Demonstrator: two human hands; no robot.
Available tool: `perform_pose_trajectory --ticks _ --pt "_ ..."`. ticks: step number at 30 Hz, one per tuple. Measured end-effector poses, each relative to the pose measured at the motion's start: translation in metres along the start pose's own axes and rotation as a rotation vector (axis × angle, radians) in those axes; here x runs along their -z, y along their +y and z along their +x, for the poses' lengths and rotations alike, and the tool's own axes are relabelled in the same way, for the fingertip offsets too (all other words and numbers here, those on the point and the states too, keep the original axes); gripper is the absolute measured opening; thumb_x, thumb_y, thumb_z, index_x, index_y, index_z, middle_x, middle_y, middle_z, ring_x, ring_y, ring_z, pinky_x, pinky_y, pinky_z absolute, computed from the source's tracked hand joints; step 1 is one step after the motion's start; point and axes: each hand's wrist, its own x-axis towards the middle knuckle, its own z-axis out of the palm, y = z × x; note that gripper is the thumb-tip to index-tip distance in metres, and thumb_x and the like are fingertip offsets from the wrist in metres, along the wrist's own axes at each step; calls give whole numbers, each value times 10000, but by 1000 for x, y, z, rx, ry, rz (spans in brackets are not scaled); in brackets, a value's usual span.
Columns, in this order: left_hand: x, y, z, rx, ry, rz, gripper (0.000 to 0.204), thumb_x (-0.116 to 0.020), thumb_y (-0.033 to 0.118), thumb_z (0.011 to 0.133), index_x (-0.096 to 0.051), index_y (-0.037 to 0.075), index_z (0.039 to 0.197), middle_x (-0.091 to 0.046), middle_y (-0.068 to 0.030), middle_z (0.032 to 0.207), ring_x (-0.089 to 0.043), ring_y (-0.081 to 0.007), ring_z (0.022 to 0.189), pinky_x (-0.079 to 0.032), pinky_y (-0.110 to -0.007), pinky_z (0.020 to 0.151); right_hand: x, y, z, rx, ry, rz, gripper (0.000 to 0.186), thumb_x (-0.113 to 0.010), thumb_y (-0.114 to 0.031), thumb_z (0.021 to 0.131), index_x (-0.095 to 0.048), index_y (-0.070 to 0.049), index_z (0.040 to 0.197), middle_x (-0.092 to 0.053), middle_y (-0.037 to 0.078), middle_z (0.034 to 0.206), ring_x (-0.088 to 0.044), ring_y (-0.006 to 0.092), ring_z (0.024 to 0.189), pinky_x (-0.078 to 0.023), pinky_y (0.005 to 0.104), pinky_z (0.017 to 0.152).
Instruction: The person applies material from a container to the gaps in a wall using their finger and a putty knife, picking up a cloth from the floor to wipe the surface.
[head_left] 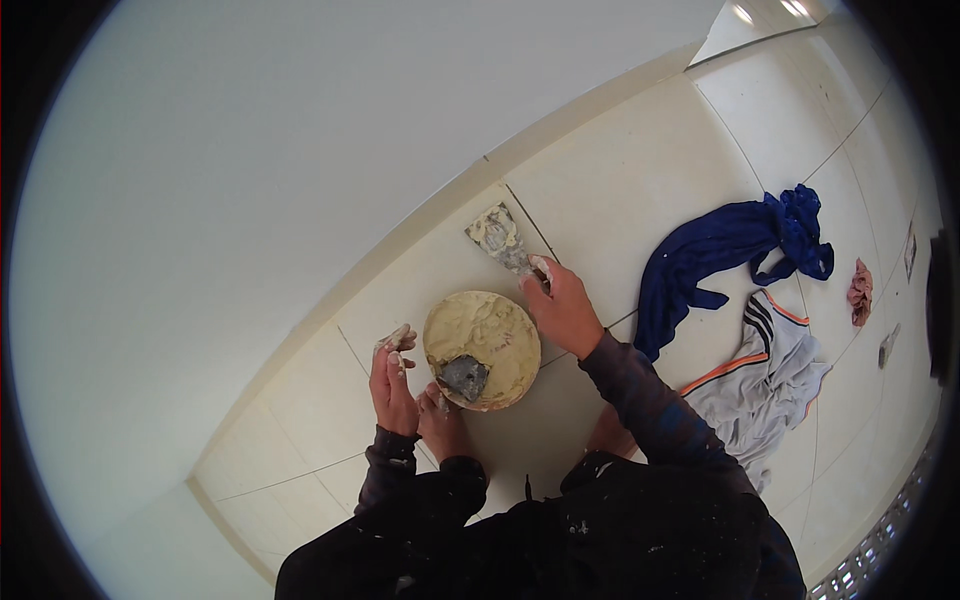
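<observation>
My right hand [563, 309] grips the handle of a putty knife [498, 237]. Its broad blade, smeared with pale putty, points up and left toward the wall base. Below the blade stands a round tub [532, 378] of cream-coloured putty [485, 325]. A dark grey, angular flat piece [464, 378] rests on the putty at the tub's near left side; I cannot tell its kind. Left of the tub, my left hand [394, 385] is raised with its fingers extended and the thumb apart, holding nothing visible. Putty coats its fingertips. The hand does not touch the tub.
A white wall [250, 160] with a low skirting [400, 240] runs along the left. On the pale tiled floor [620, 160] at right lie a dark blue cloth [710, 240], a grey garment [765, 385] with orange trim and a small pink cloth [860, 293]. My bare foot [443, 428] is beside the tub.
</observation>
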Motion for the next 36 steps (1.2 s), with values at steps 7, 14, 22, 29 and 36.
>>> perform_pose_trajectory --ticks 7,14,22,29,36 --pt "0 -2 0 11 10 0 509 -343 330 1110 -583 2 1416 -644 -110 1269 -590 -197 1179 -487 -344 906 -22 -2 19 87 74 3 362 -591 -166 974 -605 91 1229 -704 242 953 -677 336 816 -526 419 791" --pt "-2 2 3 5 6 4 477 -357 293 1110 -586 12 1420 -650 -109 1250 -591 -187 1154 -484 -334 903 -10 -18 6 -35 -46 155 416 -616 -163 994 -580 94 1319 -670 101 924 -597 146 760 -521 335 724" --pt "-38 45 44 -134 -157 107 380 -434 86 1072 -571 -11 1413 -630 -125 1234 -598 -211 1155 -452 -347 1044 45 -36 -20 262 147 -406 462 -646 1 849 -637 -12 1310 -643 135 1071 -630 303 910 -532 399 797" --pt "-49 34 41 -104 -215 82 375 -445 69 1064 -565 -23 1407 -625 -125 1208 -599 -209 1158 -452 -343 1042 67 -37 0 499 143 -1022 459 -641 -36 806 -677 -78 1262 -616 78 1091 -589 254 1006 -501 389 806" --pt "-41 41 37 -83 -195 120 376 -438 69 1063 -566 -22 1405 -630 -120 1213 -596 -211 1148 -451 -342 1037 102 -31 43 755 -23 -1095 394 -602 -64 859 -682 -90 1243 -633 43 1132 -594 223 1050 -465 384 909"
